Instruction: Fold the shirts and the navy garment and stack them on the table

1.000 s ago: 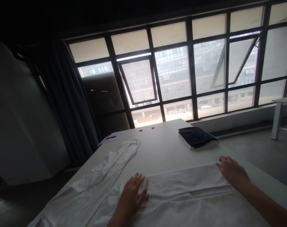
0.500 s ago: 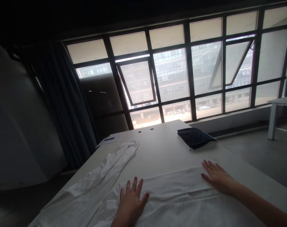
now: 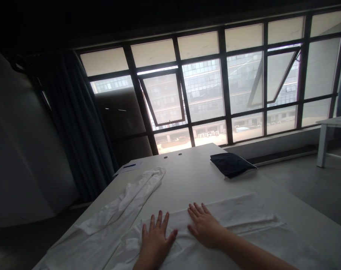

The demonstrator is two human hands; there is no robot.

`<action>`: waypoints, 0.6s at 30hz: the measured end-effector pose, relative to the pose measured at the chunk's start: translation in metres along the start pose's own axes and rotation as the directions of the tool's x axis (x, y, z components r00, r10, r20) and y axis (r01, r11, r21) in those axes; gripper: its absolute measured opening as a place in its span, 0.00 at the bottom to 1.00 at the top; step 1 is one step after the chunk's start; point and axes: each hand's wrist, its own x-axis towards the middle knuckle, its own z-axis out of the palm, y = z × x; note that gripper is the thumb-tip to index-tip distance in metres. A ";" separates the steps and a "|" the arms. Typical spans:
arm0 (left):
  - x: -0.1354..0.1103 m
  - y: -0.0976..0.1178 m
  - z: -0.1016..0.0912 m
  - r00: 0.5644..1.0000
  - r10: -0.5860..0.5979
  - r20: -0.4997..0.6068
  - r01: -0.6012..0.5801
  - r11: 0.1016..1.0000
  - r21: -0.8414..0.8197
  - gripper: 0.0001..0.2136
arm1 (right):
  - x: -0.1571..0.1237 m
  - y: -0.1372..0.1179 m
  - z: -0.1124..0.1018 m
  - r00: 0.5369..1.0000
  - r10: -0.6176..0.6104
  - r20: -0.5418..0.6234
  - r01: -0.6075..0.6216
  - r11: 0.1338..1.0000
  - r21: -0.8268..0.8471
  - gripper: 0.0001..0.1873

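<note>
A white garment [image 3: 243, 213] lies spread across the near part of the white table, with creases and a long seam or fold running along it. My left hand [image 3: 158, 236] rests flat on its left part, fingers spread. Close to the right of it, my right hand [image 3: 204, 224] also presses flat on the cloth near its far edge, fingers stretched out. Neither hand grips anything. The lower part of the garment runs out of view at the bottom. Further left, a crumpled white sleeve or leg of cloth [image 3: 139, 195] stretches away over the table; whether it joins the garment I cannot tell.
On the white table [image 3: 184, 180], a folded dark cloth [image 3: 232, 164] lies at the far right edge. Paper [image 3: 133, 167] with a blue pen [image 3: 129, 165] sits at the far left. Beyond stand windows, a dark curtain [image 3: 80, 131] and another white table [image 3: 323, 142].
My right hand has slid left along the cloth, from its right end to close beside my left hand. The left hand has stayed in place.
</note>
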 end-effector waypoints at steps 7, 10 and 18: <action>0.002 -0.009 0.006 0.999 0.018 -0.035 -0.019 0.999 -0.033 0.41 | -0.062 0.108 -0.032 0.995 0.095 -0.038 -0.099 0.991 -0.088 0.42; 0.002 -0.011 0.008 0.999 0.024 -0.042 -0.026 0.999 -0.038 0.40 | -0.093 0.170 -0.043 0.952 0.290 -0.103 -0.304 0.939 -0.162 0.43; -0.003 0.001 -0.004 0.997 0.002 -0.073 -0.003 1.000 -0.020 0.35 | -0.124 0.217 -0.067 0.715 0.522 -0.466 -0.686 0.654 -0.320 0.32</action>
